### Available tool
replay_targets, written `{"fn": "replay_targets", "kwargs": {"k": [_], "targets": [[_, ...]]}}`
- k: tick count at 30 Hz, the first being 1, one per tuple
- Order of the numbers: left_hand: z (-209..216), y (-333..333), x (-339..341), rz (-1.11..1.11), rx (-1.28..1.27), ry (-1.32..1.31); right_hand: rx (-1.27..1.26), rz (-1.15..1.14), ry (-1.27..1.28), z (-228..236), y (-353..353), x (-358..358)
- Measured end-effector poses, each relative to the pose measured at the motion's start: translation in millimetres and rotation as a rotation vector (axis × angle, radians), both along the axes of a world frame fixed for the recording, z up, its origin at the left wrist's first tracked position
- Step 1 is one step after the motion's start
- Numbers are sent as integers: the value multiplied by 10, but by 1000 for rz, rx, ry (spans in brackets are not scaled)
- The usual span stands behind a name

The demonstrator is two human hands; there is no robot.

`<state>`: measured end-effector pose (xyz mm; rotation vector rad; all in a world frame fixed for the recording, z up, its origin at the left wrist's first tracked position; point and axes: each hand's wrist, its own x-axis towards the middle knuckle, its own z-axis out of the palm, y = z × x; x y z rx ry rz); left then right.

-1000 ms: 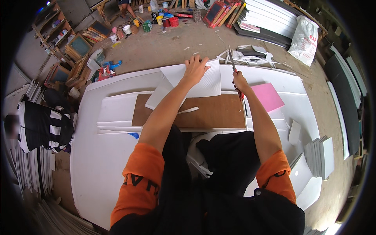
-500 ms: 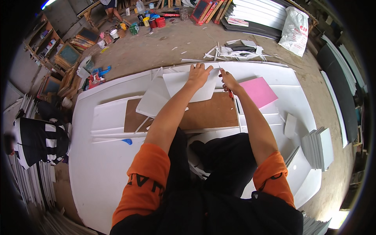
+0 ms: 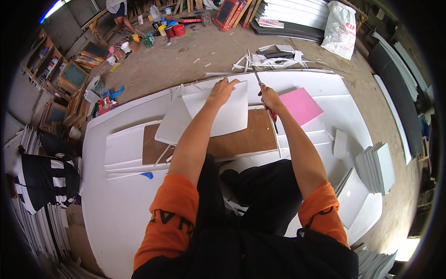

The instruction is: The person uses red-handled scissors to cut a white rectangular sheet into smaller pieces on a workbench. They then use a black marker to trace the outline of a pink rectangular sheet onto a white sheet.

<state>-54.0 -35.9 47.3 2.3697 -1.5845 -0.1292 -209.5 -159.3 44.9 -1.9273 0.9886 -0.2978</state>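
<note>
My left hand (image 3: 221, 91) grips the top edge of a white sheet (image 3: 230, 111), its fingertips bent over the rim. That sheet overlaps another whitish sheet (image 3: 174, 123), and both lie partly over a brown board (image 3: 255, 132). To the right, apart from the sheet, my right hand (image 3: 269, 96) is closed around a tool with a long narrow metal blade (image 3: 256, 74) pointing away from me. Red and dark parts of its handle show below the hand; its exact kind cannot be made out. A pink sheet (image 3: 301, 107) lies just right of that hand.
A large white board (image 3: 121, 204) spreads under everything. White stacked pieces (image 3: 371, 169) stand at right, offcuts (image 3: 278, 58) lie beyond the far edge. Paint containers (image 3: 169, 31), a white sack (image 3: 341, 30) and frames (image 3: 72, 74) sit farther off. Another person's legs (image 3: 121, 21) show far left.
My right hand has come away from the sheet's edge, and the long blade now shows above it. The white sheet has turned and lies more face-up. The whole view has shifted slightly.
</note>
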Motion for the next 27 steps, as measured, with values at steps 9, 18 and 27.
{"fn": "replay_targets", "kwargs": {"k": [9, 18, 27], "targets": [[82, 48, -45, -13, 72, -238, -9, 138, 134, 41, 183, 34], [-200, -111, -4, -29, -107, -212, -178, 132, 267, 367, 501, 69], [-235, -185, -49, 19, -155, -246, -204, 83, 355, 573, 700, 61]]}}
